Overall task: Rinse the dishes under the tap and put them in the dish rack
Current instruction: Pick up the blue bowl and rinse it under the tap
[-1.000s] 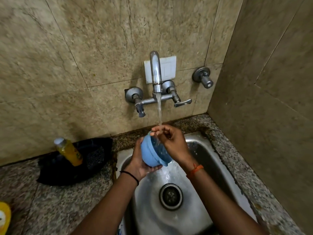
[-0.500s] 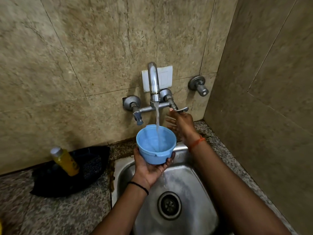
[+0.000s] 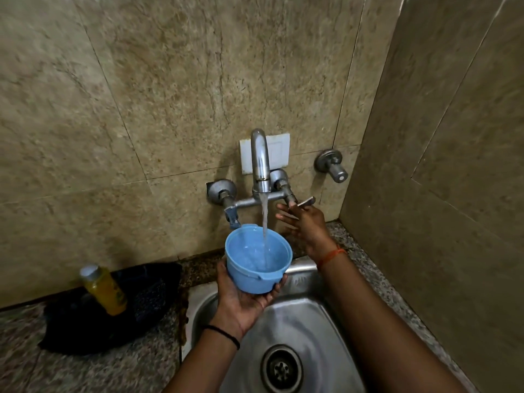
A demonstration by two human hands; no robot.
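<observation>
So the blue bowl [image 3: 258, 262] is sitting upright now in the left hand [image 3: 241, 296], cupped from below w/ the fingers [image 3: 279, 285] curling up around its base and clamped on it, whereas a sec ago it was tipped on its side w/ the right hand rubbing inside it. The right hand [image 3: 306, 225] is off the bowl now and reaching up to the tap lever [image 3: 304, 201], just beyond its fingertips [image 3: 283, 207], fingers spread apart and not gripping anything afaict, maybe just touching the lever, can't really tell. Imo that means the scrubbing part is over and the person is either adjusting the flow or about to shut it off, so this bowl is prob near the end of its rinse. Water [image 3: 265, 222] is running straight down from the tap [image 3: 261, 165] into the bowl, and the bowl is holding a shallow pool of clear water, nothing else in it that I can see. It'll need tipping out before racking. The sink [image 3: 312, 316] below the left fingers is looking empty, just wet steel and the drain [image 3: 280, 367], no other dishes waiting. Off to the outer side of the left hand, on the desk [image 3: 85, 370], there's a yellow bottle [image 3: 103, 290] standing in front of some dark thing [image 3: 141, 302], too dim to say what it is. No dish rack in view atm, so placing the bowl is def not done yet.
</observation>
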